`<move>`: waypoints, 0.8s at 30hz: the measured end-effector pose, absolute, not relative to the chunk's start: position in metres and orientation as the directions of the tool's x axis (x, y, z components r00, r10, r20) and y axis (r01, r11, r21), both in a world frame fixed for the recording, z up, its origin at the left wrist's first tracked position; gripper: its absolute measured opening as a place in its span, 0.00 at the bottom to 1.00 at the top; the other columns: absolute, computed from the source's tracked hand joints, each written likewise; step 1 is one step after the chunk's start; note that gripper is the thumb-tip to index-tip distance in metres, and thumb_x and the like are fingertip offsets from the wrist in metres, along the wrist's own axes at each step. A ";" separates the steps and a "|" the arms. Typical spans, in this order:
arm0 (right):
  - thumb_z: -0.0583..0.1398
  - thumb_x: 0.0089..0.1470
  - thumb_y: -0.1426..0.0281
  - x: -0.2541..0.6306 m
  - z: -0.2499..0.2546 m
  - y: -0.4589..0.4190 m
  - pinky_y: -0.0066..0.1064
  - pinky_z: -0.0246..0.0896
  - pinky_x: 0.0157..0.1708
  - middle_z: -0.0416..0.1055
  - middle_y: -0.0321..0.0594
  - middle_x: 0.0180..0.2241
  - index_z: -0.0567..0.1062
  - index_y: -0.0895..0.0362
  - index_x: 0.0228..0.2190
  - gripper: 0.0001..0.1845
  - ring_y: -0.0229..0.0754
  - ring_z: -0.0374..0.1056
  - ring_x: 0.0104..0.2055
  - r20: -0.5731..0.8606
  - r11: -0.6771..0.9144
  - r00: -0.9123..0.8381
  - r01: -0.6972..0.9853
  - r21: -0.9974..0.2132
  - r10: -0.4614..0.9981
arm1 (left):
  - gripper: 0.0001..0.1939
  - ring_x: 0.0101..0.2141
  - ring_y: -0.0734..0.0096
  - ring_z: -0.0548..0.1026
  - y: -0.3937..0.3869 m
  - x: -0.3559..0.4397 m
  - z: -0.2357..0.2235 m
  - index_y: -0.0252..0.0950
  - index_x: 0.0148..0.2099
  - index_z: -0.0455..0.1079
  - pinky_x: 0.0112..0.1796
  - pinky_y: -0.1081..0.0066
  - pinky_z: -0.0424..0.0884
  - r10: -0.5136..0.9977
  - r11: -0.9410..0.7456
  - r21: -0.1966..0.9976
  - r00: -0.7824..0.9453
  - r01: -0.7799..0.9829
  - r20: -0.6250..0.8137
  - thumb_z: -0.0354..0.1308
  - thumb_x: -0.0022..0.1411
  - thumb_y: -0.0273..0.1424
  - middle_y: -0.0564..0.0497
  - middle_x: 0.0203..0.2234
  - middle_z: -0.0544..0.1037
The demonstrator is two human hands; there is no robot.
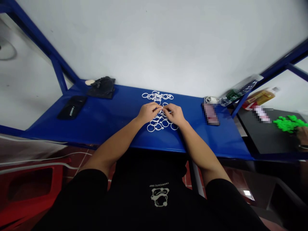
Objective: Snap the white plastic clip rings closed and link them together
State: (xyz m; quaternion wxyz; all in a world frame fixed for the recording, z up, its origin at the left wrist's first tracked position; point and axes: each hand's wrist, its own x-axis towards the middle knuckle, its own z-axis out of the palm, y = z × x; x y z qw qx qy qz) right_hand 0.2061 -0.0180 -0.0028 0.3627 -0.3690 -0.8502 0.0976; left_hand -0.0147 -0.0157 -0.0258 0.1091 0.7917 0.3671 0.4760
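Nearest to me, at my left, is a red stool (38,189). On the blue worktop (120,110), white rings (157,95) lie loose in front of me, some around and below my hands, others bunched just beyond. My left hand (146,113) and right hand (175,114) meet at the fingertips, pinched on a small white piece (161,109), mostly hidden. Farther off, a black case (72,107) lies left and a phone (211,114) right; behind them are a black bag (103,88) and, rightward, a cable (211,99) beside a bottle (237,93).
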 end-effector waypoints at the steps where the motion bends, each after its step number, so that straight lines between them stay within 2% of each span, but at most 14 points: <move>1: 0.59 0.71 0.63 0.208 -0.001 -0.018 0.35 0.68 0.40 0.81 0.42 0.36 0.82 0.55 0.39 0.14 0.44 0.73 0.36 0.545 0.702 -0.456 0.568 -0.431 0.704 | 0.08 0.39 0.67 0.83 -0.015 -0.016 -0.025 0.39 0.46 0.83 0.43 0.67 0.78 0.694 -0.695 0.529 0.262 0.487 0.671 0.63 0.75 0.33 0.47 0.40 0.86; 4: 0.60 0.69 0.64 0.214 0.003 -0.015 0.36 0.68 0.40 0.81 0.43 0.36 0.83 0.54 0.39 0.12 0.45 0.74 0.37 0.543 0.672 -0.423 0.607 -0.425 0.725 | 0.11 0.44 0.64 0.83 -0.009 -0.021 -0.025 0.38 0.52 0.83 0.48 0.64 0.79 0.734 -0.643 0.556 0.217 0.527 0.644 0.60 0.76 0.34 0.45 0.46 0.85; 7: 0.61 0.67 0.66 0.221 0.005 -0.012 0.36 0.69 0.39 0.82 0.42 0.36 0.83 0.54 0.39 0.10 0.45 0.75 0.37 0.541 0.641 -0.385 0.631 -0.437 0.748 | 0.14 0.51 0.61 0.82 -0.001 -0.026 -0.027 0.37 0.57 0.81 0.54 0.61 0.78 0.776 -0.602 0.560 0.249 0.569 0.580 0.57 0.78 0.32 0.44 0.51 0.84; 10: 0.61 0.66 0.67 0.223 0.005 -0.010 0.37 0.69 0.39 0.83 0.43 0.36 0.84 0.54 0.40 0.10 0.45 0.76 0.37 0.535 0.614 -0.353 0.646 -0.453 0.767 | 0.15 0.57 0.58 0.79 0.006 -0.027 -0.029 0.38 0.60 0.79 0.60 0.56 0.75 0.821 -0.557 0.547 0.313 0.625 0.478 0.56 0.78 0.32 0.44 0.56 0.83; 13: 0.61 0.66 0.67 0.221 0.004 -0.010 0.37 0.70 0.40 0.84 0.43 0.37 0.85 0.54 0.40 0.10 0.46 0.77 0.37 0.526 0.603 -0.345 0.647 -0.466 0.777 | 0.17 0.59 0.54 0.78 0.008 -0.025 -0.030 0.38 0.64 0.77 0.62 0.52 0.73 0.863 -0.501 0.526 0.354 0.687 0.360 0.58 0.78 0.33 0.42 0.58 0.82; 17: 0.62 0.66 0.67 0.217 0.003 -0.012 0.38 0.71 0.41 0.84 0.43 0.37 0.85 0.54 0.41 0.10 0.46 0.78 0.37 0.506 0.602 -0.362 0.645 -0.470 0.783 | 0.23 0.56 0.52 0.79 0.005 -0.026 -0.027 0.37 0.69 0.73 0.58 0.54 0.73 0.890 -0.456 0.523 0.363 0.720 0.277 0.60 0.76 0.36 0.42 0.53 0.84; 24: 0.62 0.66 0.66 0.215 0.001 -0.012 0.37 0.71 0.40 0.85 0.43 0.39 0.85 0.53 0.40 0.10 0.46 0.78 0.38 0.471 0.594 -0.381 0.644 -0.483 0.796 | 0.20 0.45 0.57 0.80 0.000 -0.031 -0.018 0.38 0.61 0.79 0.49 0.61 0.73 0.940 -0.340 0.471 0.303 0.814 0.155 0.66 0.72 0.39 0.45 0.43 0.83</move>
